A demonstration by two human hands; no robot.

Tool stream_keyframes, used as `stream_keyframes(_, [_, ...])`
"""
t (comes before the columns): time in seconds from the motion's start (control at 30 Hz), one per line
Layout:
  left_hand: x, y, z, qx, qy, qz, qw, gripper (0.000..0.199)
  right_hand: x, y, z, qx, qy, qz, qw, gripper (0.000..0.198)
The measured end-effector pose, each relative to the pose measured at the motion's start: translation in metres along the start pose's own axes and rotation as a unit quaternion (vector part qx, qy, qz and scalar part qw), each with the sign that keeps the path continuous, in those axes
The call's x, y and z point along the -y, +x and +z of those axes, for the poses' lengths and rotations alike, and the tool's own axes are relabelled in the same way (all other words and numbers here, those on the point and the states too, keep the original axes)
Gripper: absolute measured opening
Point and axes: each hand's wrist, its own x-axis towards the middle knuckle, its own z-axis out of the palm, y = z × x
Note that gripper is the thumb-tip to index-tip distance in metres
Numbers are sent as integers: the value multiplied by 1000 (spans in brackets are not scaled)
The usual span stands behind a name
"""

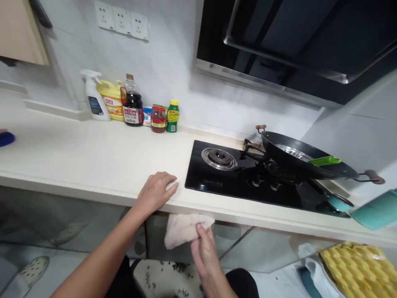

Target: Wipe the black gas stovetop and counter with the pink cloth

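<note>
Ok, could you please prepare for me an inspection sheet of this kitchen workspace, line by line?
Surface: smooth cream countertop; flat black glass hob set into it.
Job's things: pale pink cloth, in the bare right hand, lower than the counter's front edge.
Clutter: along the wall, white spray bottle, yellow plastic jug, bottle of dark liquid, red-lidded jar, green bottle with yellow cap; over the hob's right part, black wok with wooden handles.
Grippers: bare left hand rests on the countertop, left of the hob; right hand grips the cloth.
Cables: nothing seen.
Surroundings: white wall, three white sockets, black range hood.
</note>
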Motion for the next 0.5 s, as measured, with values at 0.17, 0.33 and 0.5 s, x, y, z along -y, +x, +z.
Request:
stream_keyframes(0.17, [-2, -3, -3, -5, -24, 3, 1000, 23, -49, 5, 57, 74, 50, 70, 994, 45])
stream_keyframes(0.33, [2, -2, -2, -1, -32, -6, 999, 24, -66, 9, 65, 88, 67, 91, 990, 27])
stream_keyframes(0.5, [5, -1, -1, 1, -31, -13, 999, 28, -24, 17, 3, -24, 45, 45, 998, 31])
